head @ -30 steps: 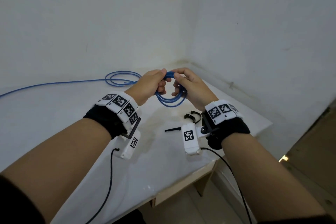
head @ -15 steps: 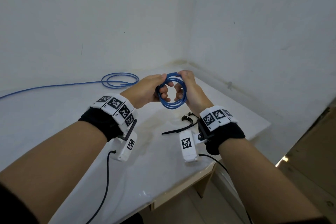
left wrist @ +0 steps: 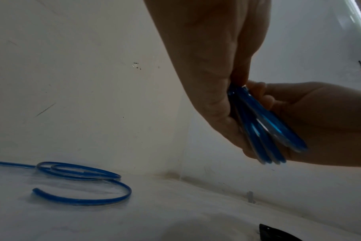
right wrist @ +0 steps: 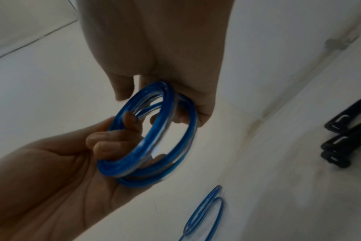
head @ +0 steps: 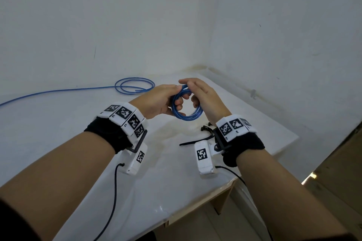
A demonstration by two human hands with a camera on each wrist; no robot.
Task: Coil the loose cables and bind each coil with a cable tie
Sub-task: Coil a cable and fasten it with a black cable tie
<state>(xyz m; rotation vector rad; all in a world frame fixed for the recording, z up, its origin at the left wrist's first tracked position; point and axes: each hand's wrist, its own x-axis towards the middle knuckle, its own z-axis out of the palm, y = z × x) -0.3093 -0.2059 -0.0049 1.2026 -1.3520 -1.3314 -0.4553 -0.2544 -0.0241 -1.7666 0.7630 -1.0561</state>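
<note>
While held above the counter (head: 137,191), the blue coil (head: 187,117) sat between both hands: left hand (head: 158,101) fingers curled through its 9 o'clock side, right hand (head: 205,98) fingers curled over its 1 o'clock rim. Loose blue cable (head: 135,86) lay at 11 o'clock; black cable ties (head: 205,133) at 5 o'clock.

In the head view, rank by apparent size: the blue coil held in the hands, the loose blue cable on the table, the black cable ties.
1. loose blue cable, trailing leftward across the table
2. blue coil
3. black cable ties, though partly hidden behind the right wrist, so unsure
</note>
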